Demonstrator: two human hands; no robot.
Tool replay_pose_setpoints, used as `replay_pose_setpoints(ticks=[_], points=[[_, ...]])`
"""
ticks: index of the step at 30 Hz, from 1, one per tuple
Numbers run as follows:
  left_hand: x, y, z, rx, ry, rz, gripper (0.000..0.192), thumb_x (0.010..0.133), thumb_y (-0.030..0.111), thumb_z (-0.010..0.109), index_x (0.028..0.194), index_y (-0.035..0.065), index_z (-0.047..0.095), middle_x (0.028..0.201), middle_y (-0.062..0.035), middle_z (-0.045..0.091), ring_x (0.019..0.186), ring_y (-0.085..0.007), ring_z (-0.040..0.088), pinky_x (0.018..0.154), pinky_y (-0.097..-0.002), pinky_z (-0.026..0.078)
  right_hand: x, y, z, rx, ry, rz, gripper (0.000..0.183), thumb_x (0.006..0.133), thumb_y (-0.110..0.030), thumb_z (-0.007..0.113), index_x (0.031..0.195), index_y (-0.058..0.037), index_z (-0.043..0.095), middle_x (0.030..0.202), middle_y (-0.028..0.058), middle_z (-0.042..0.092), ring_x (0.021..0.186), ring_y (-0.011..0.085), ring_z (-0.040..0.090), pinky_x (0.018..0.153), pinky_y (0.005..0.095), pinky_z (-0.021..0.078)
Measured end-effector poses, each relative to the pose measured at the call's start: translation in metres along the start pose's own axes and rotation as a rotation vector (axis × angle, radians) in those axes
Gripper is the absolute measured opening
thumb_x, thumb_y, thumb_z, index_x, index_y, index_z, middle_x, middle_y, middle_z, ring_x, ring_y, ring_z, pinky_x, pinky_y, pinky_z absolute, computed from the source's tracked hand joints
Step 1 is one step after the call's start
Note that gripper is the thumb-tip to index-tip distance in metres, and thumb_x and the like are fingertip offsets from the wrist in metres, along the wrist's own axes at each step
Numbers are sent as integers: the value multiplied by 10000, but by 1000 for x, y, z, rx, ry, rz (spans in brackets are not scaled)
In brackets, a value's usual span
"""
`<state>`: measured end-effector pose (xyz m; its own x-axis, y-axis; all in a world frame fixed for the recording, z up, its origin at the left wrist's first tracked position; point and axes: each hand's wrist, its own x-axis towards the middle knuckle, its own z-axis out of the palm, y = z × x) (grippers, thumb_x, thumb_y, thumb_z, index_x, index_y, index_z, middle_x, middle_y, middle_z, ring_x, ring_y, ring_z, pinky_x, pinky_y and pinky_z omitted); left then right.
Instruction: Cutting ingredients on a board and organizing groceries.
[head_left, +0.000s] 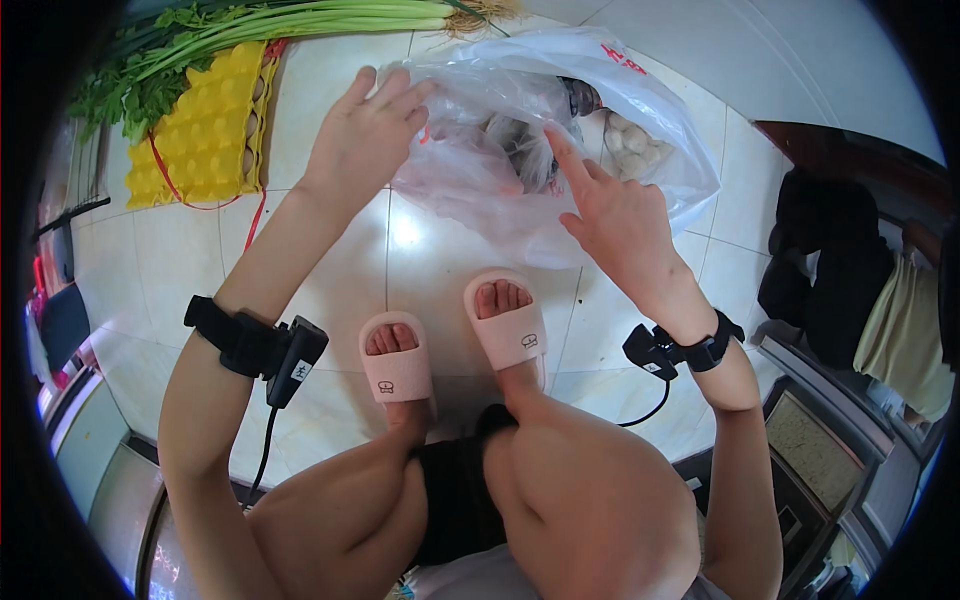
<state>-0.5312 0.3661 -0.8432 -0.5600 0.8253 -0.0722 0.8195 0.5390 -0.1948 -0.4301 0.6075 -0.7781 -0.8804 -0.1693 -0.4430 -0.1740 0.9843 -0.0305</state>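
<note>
A large white translucent plastic bag with red print lies open on the tiled floor before me. My left hand is at its left side, fingers spread, palm down; whether the fingertips touch the plastic I cannot tell. Over the bag's mouth, my right hand has its index finger stretched out and the other fingers partly curled, with nothing seen in its grasp. Inside lie a knotted clear bag with dark contents, a dark bottle-like item and several round whitish pieces. Pinkish contents show dimly through the plastic.
Left of the bag, a yellow egg tray holding eggs is tied with red string. Long green-stemmed vegetables lie behind it. My slippered feet stand close to the bag. Dark and cream cloth hangs at the right.
</note>
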Motion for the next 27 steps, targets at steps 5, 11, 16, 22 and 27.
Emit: replay_pose_setpoints(ticks=[5, 11, 16, 22, 27], points=[[7, -8, -9, 14, -34, 11, 354, 741, 167, 662, 1095, 160, 642, 1372, 30, 457, 1256, -215, 408, 1067, -441, 302, -1, 5, -5, 26, 63, 2, 875, 773, -229, 706, 1483, -179, 196, 938, 78, 661, 609, 305, 642, 513, 387, 506], [-11, 4, 2, -182, 9, 171, 369, 773, 103, 603, 1132, 175, 646, 1456, 13, 381, 1263, -217, 404, 1059, -438, 327, -1, 7, 1, 182, 164, 49, 798, 813, -237, 679, 1465, -122, 234, 688, 77, 636, 570, 310, 632, 502, 382, 500], [-9, -4, -16, -183, -82, 161, 370, 786, 81, 576, 1133, 180, 658, 1493, 37, 331, 1283, -225, 391, 1065, -430, 331, 4, -4, 1, 347, 285, 18, 762, 826, -214, 654, 1454, -74, 245, 577, 77, 595, 526, 301, 610, 488, 376, 484], [-16, -4, -10, -179, -84, 199, 383, 786, 74, 574, 1155, 151, 645, 1461, 42, 383, 1316, -234, 369, 1108, -444, 280, 13, -6, -2, 348, 320, -59, 640, 839, -187, 633, 1409, -98, 357, 589, 83, 601, 510, 285, 593, 469, 384, 459], [-7, 13, -3, -203, -95, 198, 401, 785, 74, 574, 1178, 133, 628, 1416, -6, 442, 1321, -248, 370, 1128, -471, 243, 22, -1, -2, 224, 285, -256, 285, 862, -171, 610, 1139, -106, 612, 617, 116, 616, 546, 294, 604, 481, 404, 459]])
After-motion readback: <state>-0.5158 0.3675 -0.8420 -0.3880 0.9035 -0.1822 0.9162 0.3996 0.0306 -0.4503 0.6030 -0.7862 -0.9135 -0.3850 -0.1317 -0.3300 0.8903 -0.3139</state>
